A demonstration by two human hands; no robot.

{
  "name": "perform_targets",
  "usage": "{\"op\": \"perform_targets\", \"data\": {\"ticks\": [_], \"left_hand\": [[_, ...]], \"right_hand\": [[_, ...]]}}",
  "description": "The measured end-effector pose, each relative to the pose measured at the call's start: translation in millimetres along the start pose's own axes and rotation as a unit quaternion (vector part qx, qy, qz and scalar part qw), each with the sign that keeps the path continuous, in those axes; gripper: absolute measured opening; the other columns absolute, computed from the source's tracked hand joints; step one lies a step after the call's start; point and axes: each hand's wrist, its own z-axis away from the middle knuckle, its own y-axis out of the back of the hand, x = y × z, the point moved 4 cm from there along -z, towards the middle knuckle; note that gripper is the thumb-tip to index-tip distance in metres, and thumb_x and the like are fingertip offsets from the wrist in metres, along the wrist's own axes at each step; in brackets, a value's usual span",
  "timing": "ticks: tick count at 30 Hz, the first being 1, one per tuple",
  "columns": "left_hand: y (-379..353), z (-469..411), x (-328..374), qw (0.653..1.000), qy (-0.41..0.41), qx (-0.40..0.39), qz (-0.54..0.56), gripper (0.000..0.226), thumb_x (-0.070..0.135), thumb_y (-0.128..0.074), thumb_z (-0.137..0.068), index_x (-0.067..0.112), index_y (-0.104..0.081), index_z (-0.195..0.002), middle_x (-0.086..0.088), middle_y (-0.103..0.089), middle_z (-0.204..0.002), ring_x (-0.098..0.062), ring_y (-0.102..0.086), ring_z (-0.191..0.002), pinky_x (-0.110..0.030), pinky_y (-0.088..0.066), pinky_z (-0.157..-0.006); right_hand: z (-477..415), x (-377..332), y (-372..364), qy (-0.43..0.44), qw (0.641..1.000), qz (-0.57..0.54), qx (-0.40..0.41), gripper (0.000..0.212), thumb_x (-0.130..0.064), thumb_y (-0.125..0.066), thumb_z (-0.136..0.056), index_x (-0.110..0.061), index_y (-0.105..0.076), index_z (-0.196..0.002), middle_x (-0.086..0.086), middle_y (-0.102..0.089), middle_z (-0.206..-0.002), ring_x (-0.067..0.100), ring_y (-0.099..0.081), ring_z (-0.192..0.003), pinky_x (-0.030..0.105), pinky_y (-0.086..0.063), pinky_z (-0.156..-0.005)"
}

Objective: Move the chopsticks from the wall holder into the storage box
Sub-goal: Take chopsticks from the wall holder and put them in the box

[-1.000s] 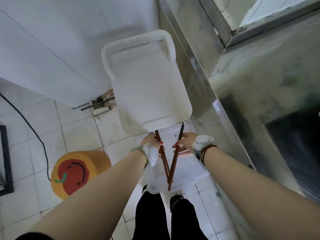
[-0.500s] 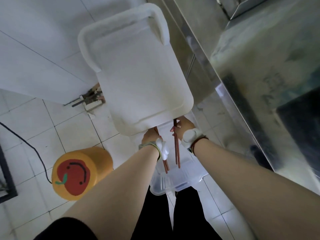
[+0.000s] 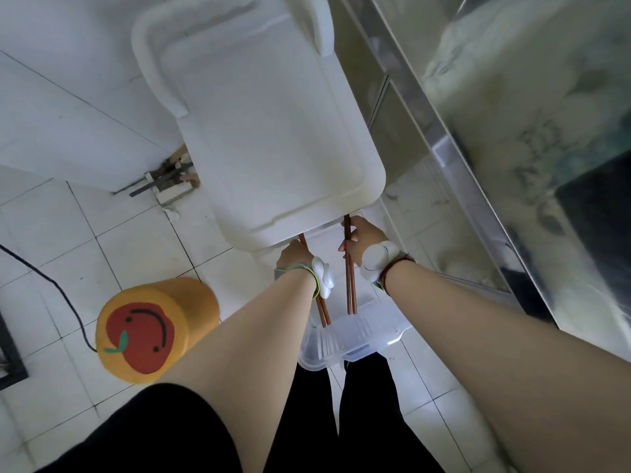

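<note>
long thin reddish-brown wooden chopsticks, one bunch in each hand. right bunch point(image 3: 350, 278) pinched near its top by the fingers of the right hand point(image 3: 362, 240), fingers curled tight round the sticks. left bunch point(image 3: 322, 310) gripped by the left hand point(image 3: 295, 254), fingers closed, mostly hidden behind the wrist and a white flower-shaped band point(image 3: 324, 277). a round white band point(image 3: 377, 259) on the right wrist too.

long line of both bunches running up and down, tips pointing down. lower ends hanging just over the clear see-through plastic storage box point(image 3: 345, 339) on the floor, near its open top, maybe just inside; hard to tell. box straight below the fingers, between the hands and the black trouser legs point(image 3: 327, 404). both hands about as near to it, right bunch a bit more over the middle.

next, most likely: lower a little more, tip the sticks flat along the box, then let go. dropping while upright could make sticks bounce out.

further out: big white plastic lid-like tray point(image 3: 269, 131) above the hands, orange round stool with a red apple face point(image 3: 150, 331) on the white floor tiles point(image 3: 112, 247) to the left, shiny steel counter point(image 3: 512, 148) to the right.
</note>
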Motion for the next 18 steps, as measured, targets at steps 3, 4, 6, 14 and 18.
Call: {"op": "perform_targets", "data": {"ticks": [3, 4, 6, 14, 18], "left_hand": [[0, 2, 0, 1.000, -0.002, -0.005, 0.003, 0.053, 0.004, -0.065, -0.066, 0.003, -0.058, -0.118, -0.014, -0.068, -0.118, -0.030, -0.064, -0.112, -0.041, -0.052, -0.097], [1, 4, 1, 1.000, -0.004, -0.004, -0.002, 0.053, 0.004, -0.066, -0.068, 0.003, -0.056, -0.120, -0.012, -0.067, -0.119, -0.030, -0.064, -0.112, -0.040, -0.051, -0.098], [4, 7, 1, 1.000, -0.008, 0.006, -0.014, 0.054, 0.007, -0.066, -0.076, 0.004, -0.048, -0.126, -0.011, -0.062, -0.125, -0.029, -0.060, -0.118, -0.038, -0.048, -0.101], [14, 14, 0, 0.997, -0.048, 0.039, -0.048, 0.040, 0.011, -0.050, -0.093, -0.001, -0.046, -0.131, -0.016, -0.055, -0.135, -0.030, -0.053, -0.126, -0.035, -0.042, -0.102], [20, 27, -5, 0.996, -0.092, 0.010, -0.016, 0.037, 0.008, -0.051, -0.088, 0.004, -0.049, -0.125, -0.015, -0.059, -0.129, -0.031, -0.057, -0.121, -0.035, -0.044, -0.101]], "right_hand": [[-2, 7, -3, -0.013, 1.000, -0.002, -0.003, 0.035, -0.004, -0.040, -0.089, -0.019, -0.048, -0.120, -0.004, -0.062, -0.070, 0.027, -0.064, -0.076, 0.032, -0.053, -0.066], [-2, 9, -4, -0.017, 1.000, -0.003, -0.005, 0.036, -0.004, -0.041, -0.088, -0.019, -0.049, -0.120, -0.001, -0.063, -0.073, 0.028, -0.063, -0.077, 0.035, -0.055, -0.073], [-3, 13, -8, -0.023, 1.000, -0.005, -0.007, 0.036, -0.003, -0.042, -0.088, -0.017, -0.049, -0.120, 0.003, -0.065, -0.079, 0.029, -0.063, -0.079, 0.041, -0.055, -0.080], [2, 13, -17, -0.018, 1.000, 0.007, -0.011, 0.031, -0.004, -0.044, -0.088, -0.017, -0.050, -0.116, -0.005, -0.057, -0.067, 0.020, -0.061, -0.069, 0.030, -0.049, -0.058], [8, 10, -23, -0.010, 1.000, 0.016, -0.016, 0.021, -0.006, -0.041, -0.091, -0.019, -0.049, -0.106, -0.005, -0.058, -0.070, 0.012, -0.055, -0.063, 0.020, -0.039, -0.053]]}}
